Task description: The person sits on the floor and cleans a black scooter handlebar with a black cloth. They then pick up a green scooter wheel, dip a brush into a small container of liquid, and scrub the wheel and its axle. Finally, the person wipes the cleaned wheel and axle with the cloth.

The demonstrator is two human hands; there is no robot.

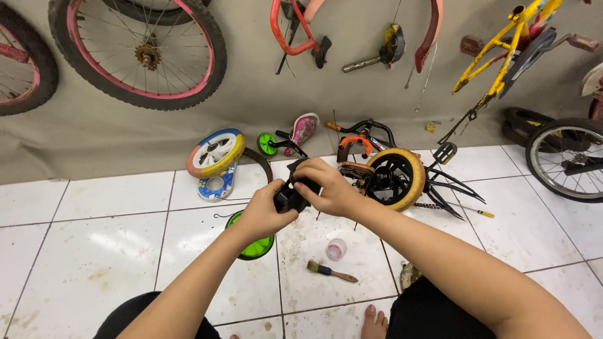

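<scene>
While the left hand (265,213) cups a black part (290,196) from below to steady it, the right hand (330,187) closes over its top, above the tiled floor (94,251).

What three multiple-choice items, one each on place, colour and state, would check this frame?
1. Where does the brush lie?
A. On the tiles beside the small cup
B. On the wall
C. In the left hand

2. What colour is the small wheel under the left wrist?
A. Pink
B. Green
C. Yellow

3. How is the black part held?
A. By the right hand alone
B. It lies loose on the floor
C. By both hands

Answers:
1 A, it rests on the white tile next to the cup.
2 B, its rim shows bright green.
3 C, fingers of both hands wrap it above the floor.
</scene>
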